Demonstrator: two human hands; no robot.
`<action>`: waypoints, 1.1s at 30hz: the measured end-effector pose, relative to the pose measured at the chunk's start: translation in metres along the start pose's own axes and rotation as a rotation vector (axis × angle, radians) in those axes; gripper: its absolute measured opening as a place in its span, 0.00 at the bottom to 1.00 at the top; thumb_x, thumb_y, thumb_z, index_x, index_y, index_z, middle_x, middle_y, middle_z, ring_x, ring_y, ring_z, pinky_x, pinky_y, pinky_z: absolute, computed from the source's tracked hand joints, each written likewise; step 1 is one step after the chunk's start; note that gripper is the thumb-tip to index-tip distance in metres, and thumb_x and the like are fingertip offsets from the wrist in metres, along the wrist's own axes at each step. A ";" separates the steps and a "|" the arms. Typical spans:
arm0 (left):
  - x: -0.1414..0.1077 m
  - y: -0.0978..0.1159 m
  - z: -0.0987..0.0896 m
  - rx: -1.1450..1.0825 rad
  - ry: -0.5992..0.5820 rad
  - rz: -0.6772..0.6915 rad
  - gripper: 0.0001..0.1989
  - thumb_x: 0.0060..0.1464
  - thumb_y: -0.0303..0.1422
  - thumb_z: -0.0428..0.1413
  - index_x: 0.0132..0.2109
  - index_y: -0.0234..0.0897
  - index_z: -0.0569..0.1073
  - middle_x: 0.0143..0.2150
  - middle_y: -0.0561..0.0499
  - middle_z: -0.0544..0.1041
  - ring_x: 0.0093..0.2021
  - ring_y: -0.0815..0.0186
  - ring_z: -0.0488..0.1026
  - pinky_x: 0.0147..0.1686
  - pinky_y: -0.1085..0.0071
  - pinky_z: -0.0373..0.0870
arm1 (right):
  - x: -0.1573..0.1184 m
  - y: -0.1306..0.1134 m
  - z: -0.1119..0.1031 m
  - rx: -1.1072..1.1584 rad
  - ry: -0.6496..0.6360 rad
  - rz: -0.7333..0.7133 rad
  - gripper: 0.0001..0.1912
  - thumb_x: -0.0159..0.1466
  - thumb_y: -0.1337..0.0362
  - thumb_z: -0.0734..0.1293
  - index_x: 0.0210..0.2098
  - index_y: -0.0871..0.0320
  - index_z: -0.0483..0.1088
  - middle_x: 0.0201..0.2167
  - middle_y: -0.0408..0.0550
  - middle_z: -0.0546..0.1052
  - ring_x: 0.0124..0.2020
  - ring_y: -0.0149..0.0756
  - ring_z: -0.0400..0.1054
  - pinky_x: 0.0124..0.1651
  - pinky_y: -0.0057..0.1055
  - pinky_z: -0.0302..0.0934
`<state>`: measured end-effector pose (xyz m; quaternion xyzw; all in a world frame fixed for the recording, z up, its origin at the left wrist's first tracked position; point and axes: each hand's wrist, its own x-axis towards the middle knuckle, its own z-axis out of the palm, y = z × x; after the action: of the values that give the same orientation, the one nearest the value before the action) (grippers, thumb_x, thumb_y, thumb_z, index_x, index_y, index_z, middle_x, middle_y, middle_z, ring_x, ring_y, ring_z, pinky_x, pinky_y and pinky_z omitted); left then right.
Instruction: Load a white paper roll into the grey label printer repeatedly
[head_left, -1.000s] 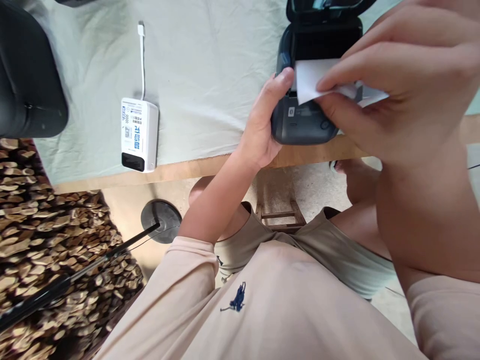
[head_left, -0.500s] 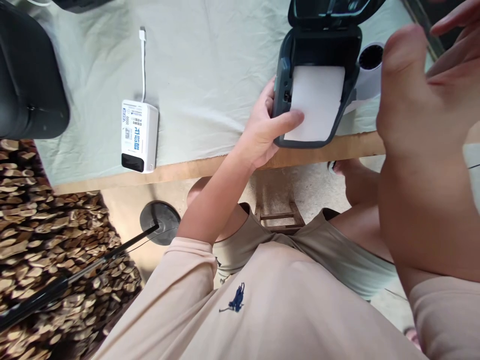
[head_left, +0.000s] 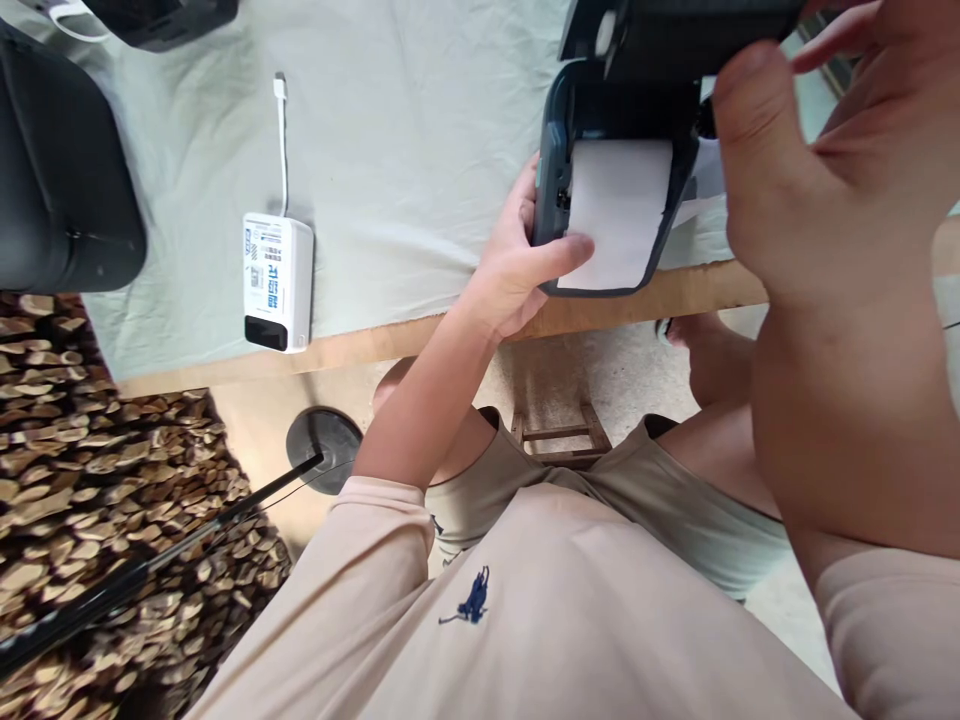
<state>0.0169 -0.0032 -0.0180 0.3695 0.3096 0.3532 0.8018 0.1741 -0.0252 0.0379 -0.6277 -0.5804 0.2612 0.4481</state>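
Observation:
A dark printer-like device [head_left: 553, 190] with its lid [head_left: 690, 40] raised sits at the table's front edge. White paper [head_left: 619, 215] lies across its opening. My left hand [head_left: 517, 260] grips the device's left side, its thumb pressing on the paper. My right hand [head_left: 825, 150] is at the lid's right end, thumb against the lid's lower edge and fingers behind it, partly out of sight. Behind the device, a white object [head_left: 705, 180] is mostly covered by the device and my right hand.
A white power bank [head_left: 277, 280] with a short cable [head_left: 283, 150] lies on the cloth-covered table [head_left: 405, 200]. Black cases [head_left: 67, 170] stand at the far left. Below are a stand's round base [head_left: 322, 450], stacked firewood [head_left: 90, 480] and a wooden stool [head_left: 559, 435].
My right hand has moved left onto the lid, which has tilted forward and now shows its dark inner side. The device and my left hand have shifted slightly left.

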 end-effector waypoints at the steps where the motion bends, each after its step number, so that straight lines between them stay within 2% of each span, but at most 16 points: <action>1: 0.000 0.000 -0.001 -0.013 0.008 -0.001 0.24 0.43 0.23 0.52 0.48 0.46 0.58 0.37 0.56 0.69 0.49 0.63 0.65 0.49 0.67 0.63 | -0.001 0.001 -0.001 -0.171 -0.051 -0.082 0.21 0.50 0.59 0.57 0.43 0.58 0.61 0.42 0.41 0.60 0.42 0.19 0.55 0.43 0.20 0.51; 3: 0.001 -0.001 -0.002 -0.045 0.011 0.014 0.20 0.43 0.24 0.52 0.45 0.44 0.61 0.36 0.56 0.69 0.47 0.62 0.67 0.49 0.65 0.62 | -0.002 0.002 -0.002 -0.405 -0.127 -0.256 0.20 0.50 0.58 0.57 0.42 0.56 0.62 0.42 0.41 0.59 0.44 0.21 0.54 0.45 0.22 0.51; 6: 0.000 0.001 -0.002 -0.056 -0.017 0.024 0.17 0.43 0.24 0.51 0.42 0.42 0.63 0.34 0.55 0.70 0.45 0.63 0.68 0.50 0.63 0.62 | -0.003 0.005 -0.002 -0.441 -0.183 -0.390 0.16 0.50 0.58 0.57 0.37 0.54 0.65 0.40 0.39 0.61 0.45 0.22 0.55 0.48 0.24 0.52; 9: -0.001 0.005 0.001 -0.064 -0.045 0.031 0.22 0.46 0.23 0.46 0.50 0.40 0.57 0.37 0.55 0.69 0.49 0.63 0.66 0.47 0.62 0.62 | -0.004 0.008 -0.003 -0.440 -0.128 -0.346 0.16 0.51 0.58 0.56 0.39 0.54 0.64 0.40 0.40 0.61 0.45 0.24 0.55 0.48 0.26 0.52; 11: -0.002 0.007 0.004 -0.101 -0.051 0.039 0.22 0.48 0.27 0.44 0.52 0.43 0.54 0.39 0.54 0.70 0.50 0.64 0.64 0.45 0.65 0.64 | -0.004 0.008 -0.004 -0.411 -0.103 -0.320 0.19 0.51 0.58 0.57 0.41 0.56 0.62 0.40 0.41 0.62 0.46 0.25 0.55 0.49 0.26 0.53; 14: -0.002 0.007 0.006 -0.149 -0.039 0.026 0.18 0.49 0.34 0.44 0.49 0.43 0.60 0.41 0.52 0.71 0.50 0.63 0.65 0.43 0.69 0.66 | -0.004 0.007 -0.005 -0.368 -0.129 -0.317 0.24 0.50 0.57 0.58 0.46 0.56 0.57 0.42 0.40 0.62 0.47 0.26 0.55 0.50 0.25 0.52; 15: -0.002 0.007 0.006 -0.153 -0.034 0.023 0.17 0.50 0.34 0.44 0.48 0.38 0.61 0.41 0.51 0.71 0.50 0.61 0.65 0.44 0.68 0.65 | -0.004 0.007 -0.004 -0.366 -0.147 -0.308 0.25 0.50 0.57 0.58 0.47 0.56 0.56 0.43 0.40 0.61 0.47 0.26 0.55 0.51 0.25 0.52; 18: -0.001 0.006 0.007 -0.150 -0.040 0.018 0.15 0.51 0.31 0.41 0.45 0.35 0.64 0.40 0.52 0.70 0.48 0.63 0.66 0.47 0.66 0.62 | -0.003 0.008 -0.004 -0.359 -0.217 -0.274 0.26 0.50 0.56 0.57 0.49 0.54 0.53 0.46 0.39 0.59 0.47 0.24 0.56 0.52 0.25 0.52; 22: -0.003 0.009 0.011 -0.193 -0.015 0.000 0.15 0.49 0.32 0.44 0.45 0.37 0.65 0.38 0.52 0.71 0.46 0.62 0.67 0.48 0.67 0.62 | -0.002 0.010 -0.003 -0.280 -0.294 -0.285 0.27 0.51 0.57 0.57 0.50 0.55 0.51 0.45 0.40 0.59 0.43 0.21 0.56 0.48 0.22 0.54; 25: -0.004 0.012 0.014 -0.255 0.035 -0.073 0.17 0.48 0.31 0.45 0.47 0.42 0.62 0.36 0.51 0.72 0.48 0.59 0.65 0.47 0.67 0.62 | -0.002 0.011 -0.002 -0.225 -0.301 -0.271 0.28 0.50 0.58 0.58 0.50 0.56 0.51 0.44 0.42 0.59 0.39 0.19 0.56 0.45 0.21 0.54; 28: -0.005 0.014 0.016 -0.308 0.083 -0.079 0.20 0.47 0.29 0.46 0.49 0.44 0.59 0.35 0.51 0.73 0.51 0.58 0.62 0.48 0.67 0.60 | -0.003 0.011 0.000 -0.172 -0.301 -0.245 0.27 0.51 0.61 0.57 0.50 0.56 0.49 0.45 0.43 0.58 0.36 0.16 0.54 0.41 0.20 0.53; 33: -0.006 0.013 0.015 -0.245 0.137 -0.097 0.18 0.46 0.29 0.48 0.47 0.45 0.61 0.37 0.54 0.73 0.53 0.59 0.60 0.48 0.69 0.61 | -0.003 0.011 0.002 -0.128 -0.323 -0.237 0.29 0.50 0.64 0.58 0.50 0.56 0.47 0.39 0.43 0.60 0.30 0.14 0.52 0.32 0.20 0.49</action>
<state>0.0211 -0.0074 0.0019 0.2286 0.3357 0.3733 0.8341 0.1774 -0.0273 0.0269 -0.5321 -0.7300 0.2664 0.3361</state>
